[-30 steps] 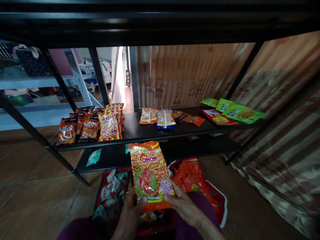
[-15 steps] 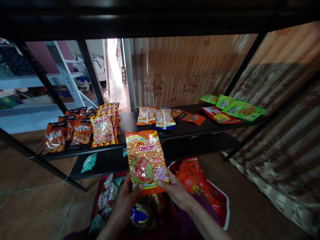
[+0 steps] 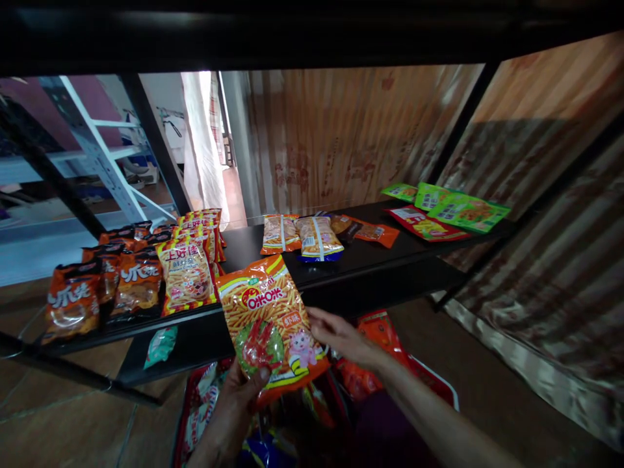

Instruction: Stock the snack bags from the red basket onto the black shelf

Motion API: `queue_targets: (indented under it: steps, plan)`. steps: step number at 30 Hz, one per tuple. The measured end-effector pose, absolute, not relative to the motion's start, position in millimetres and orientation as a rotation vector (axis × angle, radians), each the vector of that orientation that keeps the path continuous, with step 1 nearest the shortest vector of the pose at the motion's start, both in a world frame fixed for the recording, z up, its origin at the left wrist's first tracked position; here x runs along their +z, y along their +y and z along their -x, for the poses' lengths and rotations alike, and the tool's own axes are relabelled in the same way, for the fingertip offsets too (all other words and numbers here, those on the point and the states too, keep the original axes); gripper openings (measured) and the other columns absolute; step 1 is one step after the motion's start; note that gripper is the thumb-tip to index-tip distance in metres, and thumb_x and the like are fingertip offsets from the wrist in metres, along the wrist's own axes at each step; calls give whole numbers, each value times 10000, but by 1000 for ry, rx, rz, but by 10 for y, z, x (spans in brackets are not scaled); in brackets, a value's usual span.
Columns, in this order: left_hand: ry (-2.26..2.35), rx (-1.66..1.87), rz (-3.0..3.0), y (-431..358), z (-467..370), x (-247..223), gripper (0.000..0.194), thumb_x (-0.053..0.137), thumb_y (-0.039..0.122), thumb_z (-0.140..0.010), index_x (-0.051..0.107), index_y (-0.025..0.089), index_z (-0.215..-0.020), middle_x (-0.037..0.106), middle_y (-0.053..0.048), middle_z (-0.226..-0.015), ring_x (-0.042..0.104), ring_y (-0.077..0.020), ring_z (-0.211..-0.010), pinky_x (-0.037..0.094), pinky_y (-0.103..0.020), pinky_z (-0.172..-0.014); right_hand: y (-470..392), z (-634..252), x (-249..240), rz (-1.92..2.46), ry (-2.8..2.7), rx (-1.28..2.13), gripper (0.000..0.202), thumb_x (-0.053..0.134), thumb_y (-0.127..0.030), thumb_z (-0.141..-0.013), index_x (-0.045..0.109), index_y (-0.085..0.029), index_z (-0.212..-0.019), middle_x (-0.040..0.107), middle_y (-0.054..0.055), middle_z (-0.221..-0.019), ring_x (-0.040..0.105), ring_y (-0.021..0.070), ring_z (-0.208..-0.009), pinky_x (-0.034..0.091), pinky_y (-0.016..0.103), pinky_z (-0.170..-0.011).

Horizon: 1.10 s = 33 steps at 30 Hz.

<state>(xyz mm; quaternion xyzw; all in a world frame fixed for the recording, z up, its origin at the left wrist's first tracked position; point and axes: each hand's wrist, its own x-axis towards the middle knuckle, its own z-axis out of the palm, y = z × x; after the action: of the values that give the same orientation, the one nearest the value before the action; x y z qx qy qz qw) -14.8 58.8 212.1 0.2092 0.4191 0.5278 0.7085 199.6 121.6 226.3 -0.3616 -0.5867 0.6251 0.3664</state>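
The fingers of our left hand [image 3: 234, 398] clamp the seven o'clock corner of the orange snack bag [image 3: 266, 325]; those of our right hand [image 3: 344, 338] lie at its three o'clock edge, and we cannot tell whether they grip. We hold the bag before the black shelf [image 3: 361, 257], where yellow-and-red packets [image 3: 188, 276] stand at ten o'clock, taped packets [image 3: 316, 237] sit toward one, and green packets [image 3: 470, 211] lie at two.
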Motion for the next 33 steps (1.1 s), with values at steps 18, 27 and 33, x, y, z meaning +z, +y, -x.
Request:
queue_targets:
  steps: [18, 27, 33]
  plan:
    - [874, 1111, -422, 630, 275, 1963, 788, 833, 332, -512, 520, 217, -1226, 690, -133, -1025, 616, -347, -1018, 473, -456, -872, 3641, -1337, 2551, 1630, -2471, 11, 485, 369, -510, -869, 551, -261, -1243, 450, 58, -1399, 148, 386, -1372, 110, 626, -1057]
    - [845, 1040, -387, 666, 198, 1917, 726, 830, 317, -525, 559, 212, -1190, 694, -127, -1018, 603, -347, -1040, 442, -479, -913, 3752, -1742, 2441, 1665, -2490, 13, 498, 263, -540, -889, 592, -297, -1173, 464, 25, -1386, 189, 385, -1351, 206, 640, -1006]
    - [847, 1058, -403, 714, 67, 1973, 749, 832, 303, -520, 549, 210, -1208, 688, -125, -1042, 607, -341, -1035, 441, -477, -923, 3758, -2161, 2413, 1372, -2603, -118, 443, 276, -439, -926, 608, -247, -1146, 548, 56, -1297, 367, 270, -1275, 142, 522, -1085]
